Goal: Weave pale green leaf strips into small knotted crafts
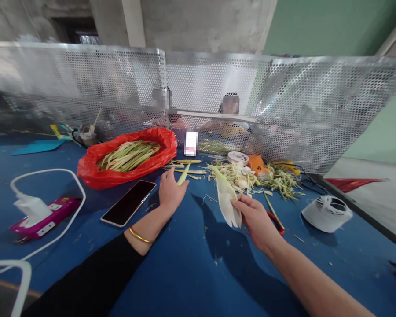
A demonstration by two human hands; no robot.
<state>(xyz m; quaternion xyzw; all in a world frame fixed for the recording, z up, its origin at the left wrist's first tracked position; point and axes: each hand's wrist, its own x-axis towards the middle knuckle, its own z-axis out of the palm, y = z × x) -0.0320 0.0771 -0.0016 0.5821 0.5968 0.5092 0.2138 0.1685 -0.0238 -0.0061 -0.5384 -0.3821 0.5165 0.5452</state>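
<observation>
My left hand [170, 190] is closed round a thin pale green stalk [183, 175] that points up and away over the blue table [191, 273]. A gold bangle sits on that wrist. My right hand [255, 218] pinches a broad pale husk leaf [227, 200], its tip pointing toward the far left. A red-handled tool [277, 221] lies partly hidden under the right hand. Between the hands the table shows small scraps.
A red bag [119, 176] of peeled green strips lies at the far left, a dark phone [128, 203] beside it. A pile of husk trimmings [267, 176], a small white fan [327, 213], a pink power strip [44, 218] and a perforated metal screen [218, 83] with people behind it are around.
</observation>
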